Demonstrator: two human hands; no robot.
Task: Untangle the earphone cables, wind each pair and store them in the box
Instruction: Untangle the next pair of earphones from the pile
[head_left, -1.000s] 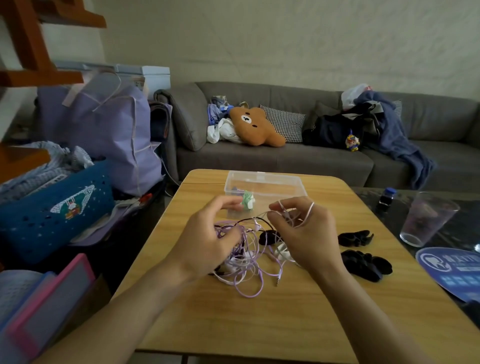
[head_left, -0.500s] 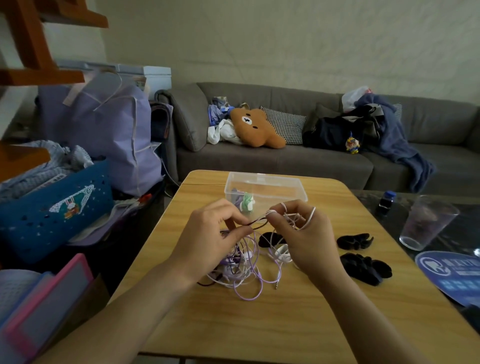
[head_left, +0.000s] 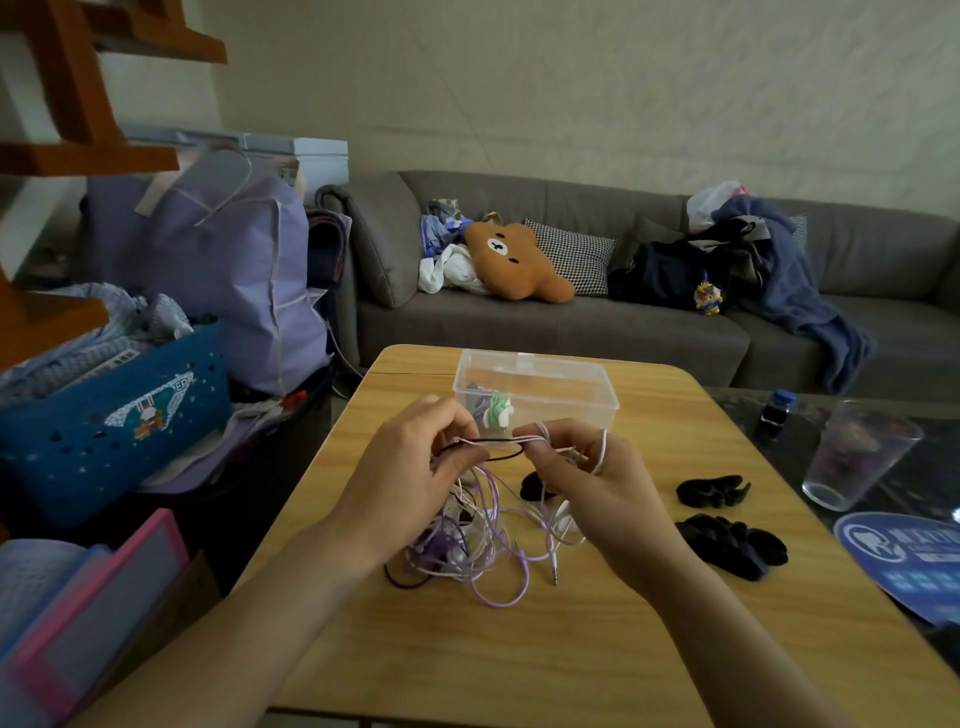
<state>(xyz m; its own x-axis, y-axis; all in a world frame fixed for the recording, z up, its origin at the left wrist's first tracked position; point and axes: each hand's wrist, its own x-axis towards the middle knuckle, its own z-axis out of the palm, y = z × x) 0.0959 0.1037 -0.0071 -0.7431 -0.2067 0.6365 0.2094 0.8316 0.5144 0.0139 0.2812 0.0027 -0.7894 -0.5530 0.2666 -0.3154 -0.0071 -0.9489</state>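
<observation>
1. The tangle of earphone cables (head_left: 467, 540) lies on the wooden table (head_left: 467, 654) just in front of the clear box (head_left: 561, 400), purple, white and dark strands all knotted together, with a loose jack plug (head_left: 555, 574) at its near edge.
2. Here's the change: a second ago the hands sat low over the heap, close together. Now they've lifted and drawn apart, and a short run of white and dark cable (head_left: 496, 446) is stretched taut between them.
3. The left hand (head_left: 410, 478) pinches its end of that run with curled fingers; the right hand (head_left: 587, 483) pinches the other end, with white cable looped over its fingers.
4. My read: a strand is being teased out of the knot, so this is untangling in progress, with no winding begun on this lot.
5. The box already holds a wound green-and-white bundle (head_left: 496, 413), with something purple beside it. So at least one pair looks done.
6. Hard to make out: which strand belongs to which pair, and how many pairs remain in the heap. The hands cover the middle of the tangle, and a dark shape (head_left: 532, 486) behind the right hand is half hidden.
7. Further out, two black lumps (head_left: 727, 525) sit on the table to the right, unclear what they are. A plastic cup (head_left: 857, 457) stands beyond them.
</observation>
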